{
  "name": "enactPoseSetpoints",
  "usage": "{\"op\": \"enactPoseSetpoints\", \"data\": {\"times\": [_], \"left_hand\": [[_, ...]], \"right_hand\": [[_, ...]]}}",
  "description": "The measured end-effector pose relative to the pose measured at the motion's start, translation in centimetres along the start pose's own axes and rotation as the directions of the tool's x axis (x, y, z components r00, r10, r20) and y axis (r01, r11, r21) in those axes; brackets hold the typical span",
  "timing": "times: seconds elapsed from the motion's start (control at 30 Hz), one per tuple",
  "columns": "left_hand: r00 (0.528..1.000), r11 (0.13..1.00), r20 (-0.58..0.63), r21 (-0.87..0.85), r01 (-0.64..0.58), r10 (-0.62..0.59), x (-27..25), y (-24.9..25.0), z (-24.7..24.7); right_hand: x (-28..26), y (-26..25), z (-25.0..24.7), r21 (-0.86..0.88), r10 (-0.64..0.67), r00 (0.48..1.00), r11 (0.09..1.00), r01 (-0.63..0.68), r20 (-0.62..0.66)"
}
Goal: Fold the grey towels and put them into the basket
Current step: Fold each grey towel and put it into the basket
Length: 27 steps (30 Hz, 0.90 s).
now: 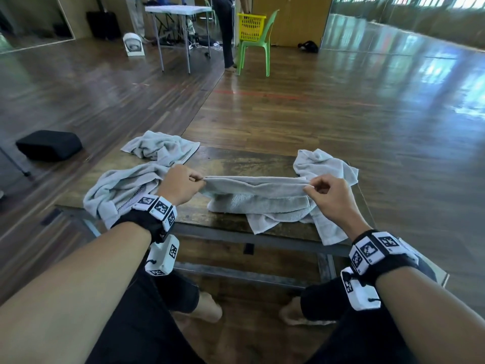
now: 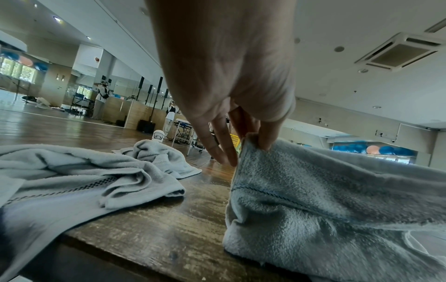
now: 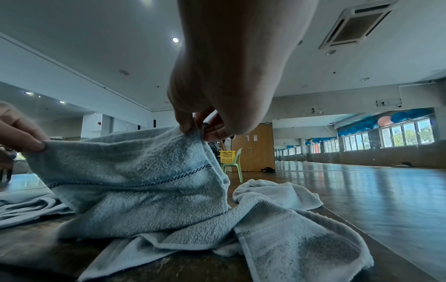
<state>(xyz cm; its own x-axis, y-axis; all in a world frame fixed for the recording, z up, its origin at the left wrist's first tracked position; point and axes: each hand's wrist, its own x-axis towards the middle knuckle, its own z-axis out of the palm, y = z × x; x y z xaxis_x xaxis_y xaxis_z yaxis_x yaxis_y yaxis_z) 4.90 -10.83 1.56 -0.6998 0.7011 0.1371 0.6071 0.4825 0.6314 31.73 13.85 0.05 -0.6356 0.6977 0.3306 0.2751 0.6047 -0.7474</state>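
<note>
A grey towel (image 1: 258,191) (image 2: 325,200) (image 3: 135,177) is stretched between my two hands above the low wooden table (image 1: 233,161). My left hand (image 1: 183,183) (image 2: 241,147) pinches its left top corner. My right hand (image 1: 319,189) (image 3: 195,127) pinches the right top corner. The towel's lower part rests bunched on the table. Crumpled grey towels lie at the far left (image 1: 160,147), under my left wrist (image 1: 118,187) and at the right (image 1: 325,164). The yellow basket (image 1: 251,27) (image 3: 226,156) stands on a green chair (image 1: 258,46) far across the room.
A black bag (image 1: 48,144) lies on the floor to the left. A white folding table (image 1: 178,11) and a standing person (image 1: 227,30) are far back, near the chair. Shiny wooden floor stretches out beyond the table. My knees are below the table's near edge.
</note>
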Motion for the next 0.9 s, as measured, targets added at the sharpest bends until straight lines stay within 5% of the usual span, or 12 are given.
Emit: {"op": "enactPoseSetpoints", "data": {"times": [0.9], "left_hand": [[0.993,0.998,-0.093,-0.012,-0.069,0.068,-2.7,-0.3,-0.5]], "right_hand": [[-2.7,-0.7,-0.8,0.056,-0.047,0.999,0.997,0.047,0.0]]}}
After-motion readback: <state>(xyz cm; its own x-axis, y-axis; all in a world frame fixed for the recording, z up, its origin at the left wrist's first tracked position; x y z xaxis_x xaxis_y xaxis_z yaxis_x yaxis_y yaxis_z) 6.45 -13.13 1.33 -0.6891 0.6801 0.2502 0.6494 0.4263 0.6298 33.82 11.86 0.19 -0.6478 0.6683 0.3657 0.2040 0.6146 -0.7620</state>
